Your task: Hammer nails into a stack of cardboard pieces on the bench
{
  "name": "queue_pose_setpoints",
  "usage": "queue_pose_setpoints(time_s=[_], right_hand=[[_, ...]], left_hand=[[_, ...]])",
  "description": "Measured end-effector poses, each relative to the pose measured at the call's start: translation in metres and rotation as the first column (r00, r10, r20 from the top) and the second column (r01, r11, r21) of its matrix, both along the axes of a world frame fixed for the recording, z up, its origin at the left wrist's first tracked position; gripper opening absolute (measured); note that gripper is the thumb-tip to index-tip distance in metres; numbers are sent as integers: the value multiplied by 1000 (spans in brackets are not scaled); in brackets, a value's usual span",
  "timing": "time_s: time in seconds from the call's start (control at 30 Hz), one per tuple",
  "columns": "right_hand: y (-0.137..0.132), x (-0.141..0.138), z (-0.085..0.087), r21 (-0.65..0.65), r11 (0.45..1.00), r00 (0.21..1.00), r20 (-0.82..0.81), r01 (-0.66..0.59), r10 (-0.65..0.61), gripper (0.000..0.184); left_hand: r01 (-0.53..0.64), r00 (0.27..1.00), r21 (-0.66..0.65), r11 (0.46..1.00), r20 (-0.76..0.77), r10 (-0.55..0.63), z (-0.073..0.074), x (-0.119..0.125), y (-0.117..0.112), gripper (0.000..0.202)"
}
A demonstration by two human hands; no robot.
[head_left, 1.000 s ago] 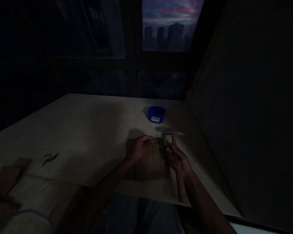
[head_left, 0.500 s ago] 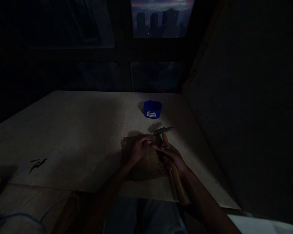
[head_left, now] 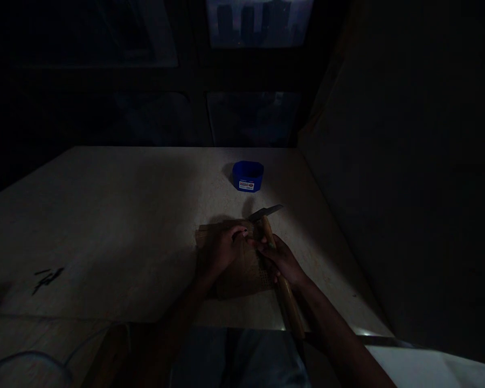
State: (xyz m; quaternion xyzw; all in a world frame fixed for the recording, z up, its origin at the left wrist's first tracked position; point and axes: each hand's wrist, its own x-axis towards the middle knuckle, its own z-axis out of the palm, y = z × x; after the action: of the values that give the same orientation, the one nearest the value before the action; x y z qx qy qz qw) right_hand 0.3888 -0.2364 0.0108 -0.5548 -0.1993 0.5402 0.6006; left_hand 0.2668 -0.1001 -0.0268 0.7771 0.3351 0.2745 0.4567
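My right hand (head_left: 283,262) is wrapped round the wooden handle of a hammer (head_left: 288,303). The hammer's dark metal head points away from me, just past a brown flat piece (head_left: 238,280) that looks like cardboard, with a perforated or woven patch at its right side. Above that piece, my left hand (head_left: 226,247) has its fingers curled in a pinch; whatever lies between the fingertips is too small and dark to name. The fingertips of both hands are close together.
A blue plastic bin (head_left: 247,177) with a white label stands beyond the hammer. Several thin dark pieces (head_left: 48,279) lie on the pale table (head_left: 145,215) at the left. A cable (head_left: 28,355) curves at the lower left. A dark wall panel (head_left: 396,178) rises along the right.
The view has shifted slightly, so the table things sit a little further left and higher. The hammer head has tilted and come lower, nearer the brown piece. Both hands keep their grip.
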Motion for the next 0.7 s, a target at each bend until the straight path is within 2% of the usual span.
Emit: queue_pose_setpoints(time_s=[0.2,0.53,0.7], right_hand=[[1,-1,3,-8,1000,1000,17,-5,6,57],[0,-1,-4,23,1000,1000,12,0,0,55],[0,0,-8,71,997,998,67,17,-22,53]], left_hand=[[-36,999,20,999,-18,37,-6,-2,-2,24],[17,999,-51,999,-31,-18,2,-4,-5,23],[-26,999,-73,997,33,29,-1,0,-6,21]])
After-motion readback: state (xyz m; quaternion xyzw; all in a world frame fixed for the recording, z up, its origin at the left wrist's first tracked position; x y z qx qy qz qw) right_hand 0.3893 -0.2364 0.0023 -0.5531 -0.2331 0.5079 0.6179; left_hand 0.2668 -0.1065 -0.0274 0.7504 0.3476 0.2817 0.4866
